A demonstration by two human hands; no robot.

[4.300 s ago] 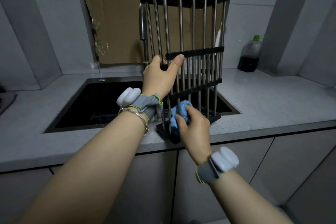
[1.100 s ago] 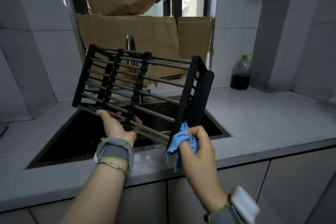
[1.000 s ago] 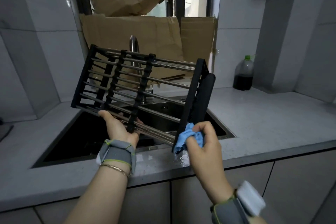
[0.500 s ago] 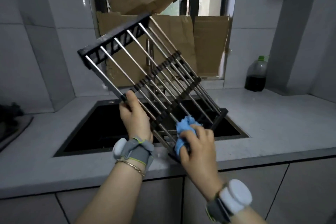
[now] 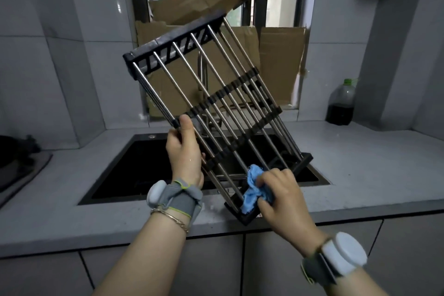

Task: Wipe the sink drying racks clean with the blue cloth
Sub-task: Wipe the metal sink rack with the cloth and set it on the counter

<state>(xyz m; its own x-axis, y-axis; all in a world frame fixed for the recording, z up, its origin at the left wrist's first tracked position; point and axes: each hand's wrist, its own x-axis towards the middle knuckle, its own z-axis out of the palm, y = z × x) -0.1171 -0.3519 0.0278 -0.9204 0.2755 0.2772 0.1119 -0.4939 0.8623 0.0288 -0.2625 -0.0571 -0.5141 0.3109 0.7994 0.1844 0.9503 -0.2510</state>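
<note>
1. One dark shape (image 5: pixel 14 158) lies at the far left edge, too dim to name, on the grey desk (image 5: pixel 48 211).
2. A black sink (image 5: pixel 134 175) is sunk into the desk, right of that shape.
3. The left hand (image 5: pixel 183 151) is raised above the sink. Its fingers are clamped on the leftmost steel rods of the drying rack (image 5: pixel 225 90), with the thumb lying up along a rod. A grey band with a white puck is on its wrist.
4. The rack stands tilted. Its upper black end bar leans far and left, up by the window. Its lower end bar is near and right, low over the desk's near strip. Whether that bar touches the desk cannot be told.
5. A tap (image 5: pixel 201 74) shows through the rods, behind the rack.
6. The blue cloth (image 5: pixel 254 190) is bunched against the lower end bar, at the foot of the rods.
7. The right hand (image 5: pixel 281 197) has its fingers curled, pinching the cloth onto that bar. Its wrist carries a like band.
8. Brown cardboard (image 5: pixel 281 65) fills the window opening on the far side.
9. A bottle (image 5: pixel 341 103) of dark liquid with a green cap stands far right on the desk, well apart from the rack.
</note>
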